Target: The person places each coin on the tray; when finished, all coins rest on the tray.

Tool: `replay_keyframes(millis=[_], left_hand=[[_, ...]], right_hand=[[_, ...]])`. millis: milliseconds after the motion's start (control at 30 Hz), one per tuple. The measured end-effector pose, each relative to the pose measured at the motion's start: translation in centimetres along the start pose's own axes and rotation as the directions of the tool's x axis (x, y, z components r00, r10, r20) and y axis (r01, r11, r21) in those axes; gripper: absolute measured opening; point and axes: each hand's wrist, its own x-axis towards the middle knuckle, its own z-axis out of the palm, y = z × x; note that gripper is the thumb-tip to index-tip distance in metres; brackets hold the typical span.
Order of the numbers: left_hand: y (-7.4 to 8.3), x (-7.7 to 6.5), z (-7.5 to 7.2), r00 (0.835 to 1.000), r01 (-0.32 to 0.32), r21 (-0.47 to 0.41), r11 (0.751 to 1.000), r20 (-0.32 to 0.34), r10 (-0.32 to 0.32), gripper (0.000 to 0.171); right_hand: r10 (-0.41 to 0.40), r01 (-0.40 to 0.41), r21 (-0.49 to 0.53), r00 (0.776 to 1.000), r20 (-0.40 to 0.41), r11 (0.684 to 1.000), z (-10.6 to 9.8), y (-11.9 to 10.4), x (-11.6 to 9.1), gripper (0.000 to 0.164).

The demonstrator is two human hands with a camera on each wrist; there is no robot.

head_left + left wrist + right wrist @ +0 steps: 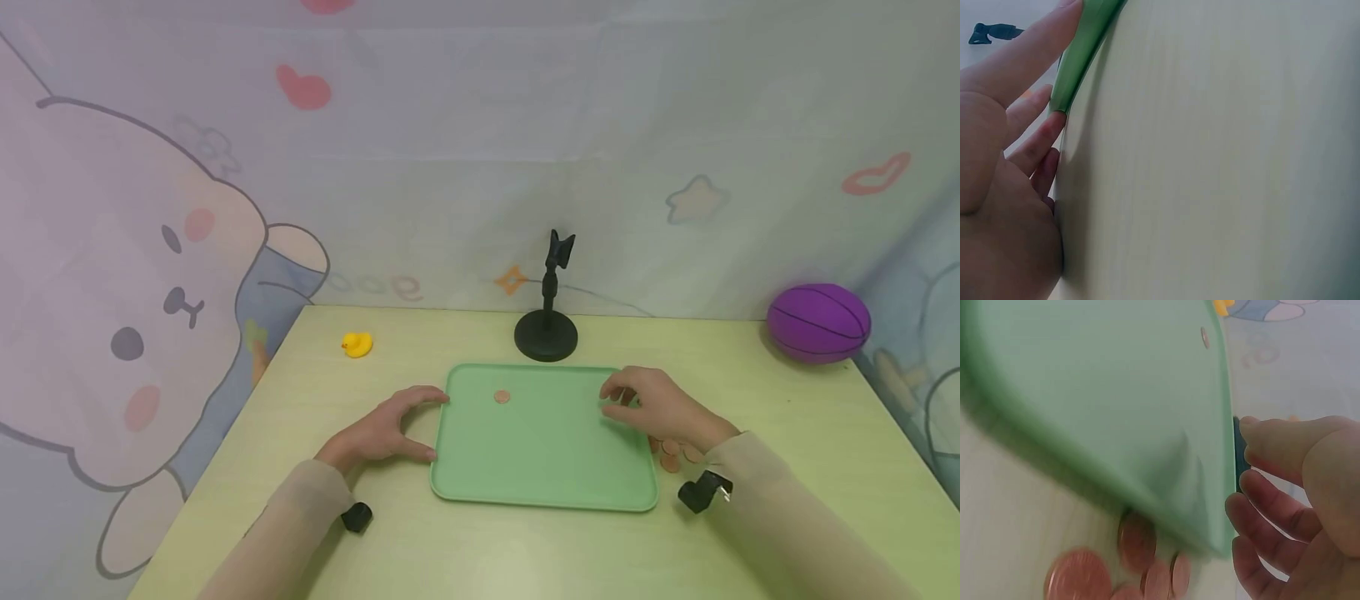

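A light green tray (pixel 547 450) lies on the table with one copper-coloured coin (pixel 502 397) near its far left corner. My left hand (pixel 386 427) is at the tray's left side, thumb and fingertips at the rim and spread apart. In the left wrist view, the fingers (pixel 1038 140) stretch along the tray's green edge (pixel 1075 72). Over the tray's right side hovers my right hand (pixel 651 404), its fingers loosely bent with nothing visible between them. Several copper-coloured coins (pixel 1079 578) lie beside the tray's right edge, partly hidden by that hand in the head view.
A black stand (pixel 546 335) with a round base is just behind the tray. At the back left sits a yellow rubber duck (pixel 357 344), and a purple ball (pixel 819 323) rests at the back right corner. A printed cloth (pixel 465 167) hangs behind the table (pixel 480 554).
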Motion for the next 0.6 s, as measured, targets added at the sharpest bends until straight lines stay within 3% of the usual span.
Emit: replay_keyframes(millis=[333,600], left_hand=[[0.1,0.0,0.2,1.0,0.019,-0.009,1.0,0.006,-0.019,0.082],[0.5,-0.1,0.0,1.0,0.018,0.005,1.0,-0.001,-0.018,0.083]], right_hand=[[0.067,-0.069,-0.041,0.997,-0.047,0.997,-3.0,2.9,-3.6,0.017],[0.089,-0.093,-0.082,0.995,-0.052,0.992,-4.2,5.5,-5.5,0.016]])
